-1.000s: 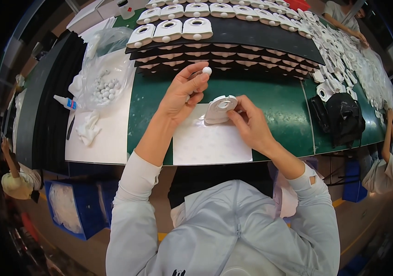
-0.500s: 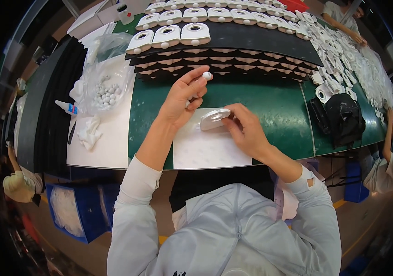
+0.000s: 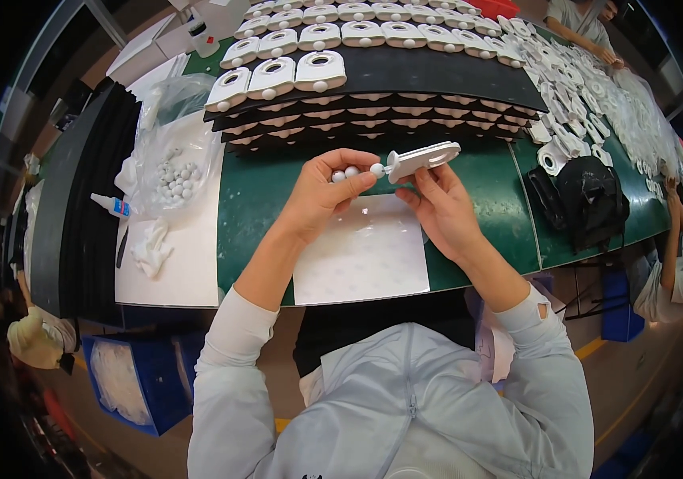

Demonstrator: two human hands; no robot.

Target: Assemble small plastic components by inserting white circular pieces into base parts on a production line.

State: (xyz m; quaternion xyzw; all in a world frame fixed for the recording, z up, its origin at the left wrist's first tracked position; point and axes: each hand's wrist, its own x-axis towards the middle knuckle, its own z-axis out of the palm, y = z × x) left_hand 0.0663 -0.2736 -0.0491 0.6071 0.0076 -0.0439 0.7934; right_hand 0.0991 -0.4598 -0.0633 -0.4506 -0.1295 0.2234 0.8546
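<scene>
My left hand [image 3: 317, 191] is closed around several small white balls. One white ball [image 3: 377, 170] is pinched at its fingertips, while the others show along the curled fingers. My right hand [image 3: 447, 209] grips a white plastic housing [image 3: 428, 159] with a round opening, tilted above the table. The housing's flared end meets or nearly meets the pinched ball; I cannot tell whether they touch. Below both hands lies a white sheet [image 3: 361, 259] on the green table [image 3: 254, 188].
Ahead is a stack of black boards [image 3: 437, 76] bearing rows of white housings [image 3: 320, 70]. To the left are a plastic bag of white balls [image 3: 178, 180], a glue bottle [image 3: 111, 206] and a crumpled tissue [image 3: 152, 249]. Loose white parts [image 3: 569, 88] and a black bag [image 3: 589, 203] lie right.
My right hand has lifted the housing off the white sheet and turned it toward my left hand. My left hand has lowered and rotated, bringing the pinched ball to the housing's end.
</scene>
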